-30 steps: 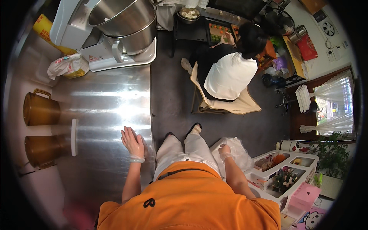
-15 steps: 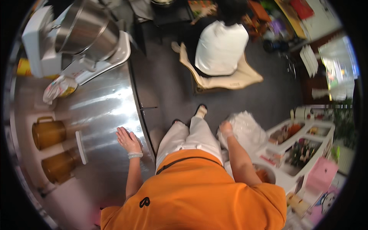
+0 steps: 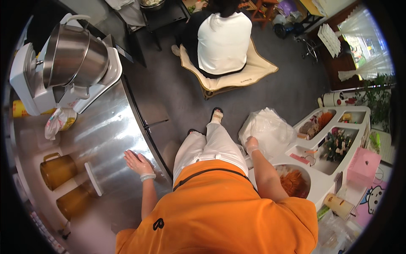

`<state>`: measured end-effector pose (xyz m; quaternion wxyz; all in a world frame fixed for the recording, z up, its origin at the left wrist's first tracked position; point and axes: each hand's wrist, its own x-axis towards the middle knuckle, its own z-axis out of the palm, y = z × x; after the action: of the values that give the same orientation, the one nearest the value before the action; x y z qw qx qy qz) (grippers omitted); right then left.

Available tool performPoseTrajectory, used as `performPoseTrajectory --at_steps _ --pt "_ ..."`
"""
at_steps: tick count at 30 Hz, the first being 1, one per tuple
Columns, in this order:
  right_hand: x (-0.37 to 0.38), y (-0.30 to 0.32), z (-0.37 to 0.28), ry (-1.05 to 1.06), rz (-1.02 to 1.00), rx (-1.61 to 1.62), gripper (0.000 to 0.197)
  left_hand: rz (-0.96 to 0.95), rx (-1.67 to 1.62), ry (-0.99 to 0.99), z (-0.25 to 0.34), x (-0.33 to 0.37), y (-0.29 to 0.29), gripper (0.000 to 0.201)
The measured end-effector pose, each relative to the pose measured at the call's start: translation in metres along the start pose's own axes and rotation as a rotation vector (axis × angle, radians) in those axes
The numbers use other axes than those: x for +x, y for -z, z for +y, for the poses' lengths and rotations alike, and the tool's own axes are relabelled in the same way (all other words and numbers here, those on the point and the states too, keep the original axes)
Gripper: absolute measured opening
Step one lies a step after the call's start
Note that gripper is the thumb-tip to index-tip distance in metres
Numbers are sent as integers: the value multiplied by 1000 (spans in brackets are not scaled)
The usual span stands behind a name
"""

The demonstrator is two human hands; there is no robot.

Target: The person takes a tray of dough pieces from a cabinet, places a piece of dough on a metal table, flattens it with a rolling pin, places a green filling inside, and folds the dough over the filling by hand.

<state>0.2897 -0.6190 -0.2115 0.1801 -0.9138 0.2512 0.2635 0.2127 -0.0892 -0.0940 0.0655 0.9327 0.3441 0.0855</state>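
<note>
My left hand (image 3: 139, 162) is spread flat above or on the edge of the steel counter (image 3: 112, 116), with nothing in it. Whether the palm touches the metal I cannot tell. A pale translucent band circles that wrist. Closed into a fist, my right hand (image 3: 252, 143) grips the near left side of a white, translucent plastic bag (image 3: 270, 129). The bag bulges with something pale whose kind is hidden. It lies beyond the near corner of a white organizer cart (image 3: 292, 158).
A stand mixer (image 3: 76, 63) with a steel bowl stands at the counter's far end, brown jugs (image 3: 59, 170) at its left. Ahead, a person (image 3: 224, 44) sits on a beige folding chair (image 3: 258, 67). A round bin (image 3: 302, 180) of orange shreds and a pink box (image 3: 363, 165) are at right.
The view has shifted, bringing the seated person nearer the top and more of the cart into sight. My left hand stays spread by the counter; my right hand keeps hold of the bag.
</note>
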Motion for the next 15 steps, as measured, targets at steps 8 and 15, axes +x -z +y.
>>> performPoseTrajectory --at_steps 8,15 --pt "14 8 -10 41 28 47 22 30 -21 17 6 1 7 54" --pt "36 34 -96 169 12 47 28 43 -38 50 5 3 6 54"
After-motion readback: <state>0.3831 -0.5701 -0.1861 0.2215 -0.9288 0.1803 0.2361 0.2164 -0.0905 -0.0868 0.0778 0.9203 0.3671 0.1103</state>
